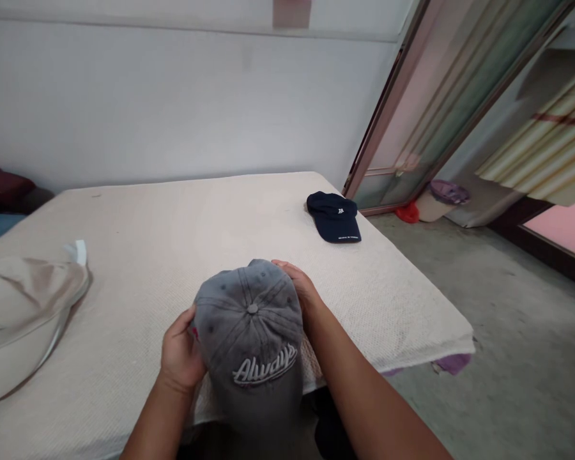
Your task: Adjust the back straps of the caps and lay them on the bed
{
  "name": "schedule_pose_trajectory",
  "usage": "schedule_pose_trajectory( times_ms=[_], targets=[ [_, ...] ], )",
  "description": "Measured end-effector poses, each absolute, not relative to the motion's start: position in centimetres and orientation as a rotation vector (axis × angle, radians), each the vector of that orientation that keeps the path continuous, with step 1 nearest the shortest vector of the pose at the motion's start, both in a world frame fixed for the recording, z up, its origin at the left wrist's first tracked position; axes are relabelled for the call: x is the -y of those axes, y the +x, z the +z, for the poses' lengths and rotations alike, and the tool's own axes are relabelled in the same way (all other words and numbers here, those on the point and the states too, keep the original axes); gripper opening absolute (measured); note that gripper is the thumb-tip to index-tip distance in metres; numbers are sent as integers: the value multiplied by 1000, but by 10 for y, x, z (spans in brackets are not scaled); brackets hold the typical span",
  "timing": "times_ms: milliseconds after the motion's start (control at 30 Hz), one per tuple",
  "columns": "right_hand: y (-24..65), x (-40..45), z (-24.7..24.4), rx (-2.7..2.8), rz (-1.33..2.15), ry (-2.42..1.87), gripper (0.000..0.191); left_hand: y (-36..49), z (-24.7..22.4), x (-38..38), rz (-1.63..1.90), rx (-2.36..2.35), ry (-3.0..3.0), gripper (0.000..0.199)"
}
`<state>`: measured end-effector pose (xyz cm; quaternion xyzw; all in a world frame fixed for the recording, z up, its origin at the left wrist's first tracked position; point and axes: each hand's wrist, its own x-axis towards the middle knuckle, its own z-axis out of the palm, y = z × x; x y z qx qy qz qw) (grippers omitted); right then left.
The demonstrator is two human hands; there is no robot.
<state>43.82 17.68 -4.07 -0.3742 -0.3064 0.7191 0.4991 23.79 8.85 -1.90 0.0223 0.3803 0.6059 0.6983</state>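
A grey baseball cap (253, 319) with raised white "Always" lettering is held at the near edge of the table, its crown up and its brim toward me. My left hand (181, 350) grips the cap's left side, with the fingertips hidden under its edge. On the far right side of the same cap, my right hand (299, 287) is closed on the rim, most fingers out of sight behind it. A navy cap (335, 217) with small white marks lies at the far right of the table. To the left rests a beige cap (23, 306), partly cut off by the frame.
A cream textured cloth (182, 223) covers the table, which meets a white wall (182, 102) at the back. Beyond the right edge are a concrete floor (436, 268), a sliding glass door and a lined bin (436, 203). Dark red items (4, 188) sit at far left.
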Motion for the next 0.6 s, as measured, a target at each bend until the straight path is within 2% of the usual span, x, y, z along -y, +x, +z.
schedule_pose_trajectory(
  times_ms=[167, 367, 600],
  targets=[
    [431, -165, -36, 590, 1812, -854, 19, 215, -16, -108, 1624, -795, -110, 35],
    [420, -151, -39, 526, 2074, -833, 18, 181, -26, -121, 1779, -776, -83, 40],
    [425, -129, -41, 578, 2405, -598, 21, 149, -28, -121, 1930, -778, -33, 39]
  ],
)
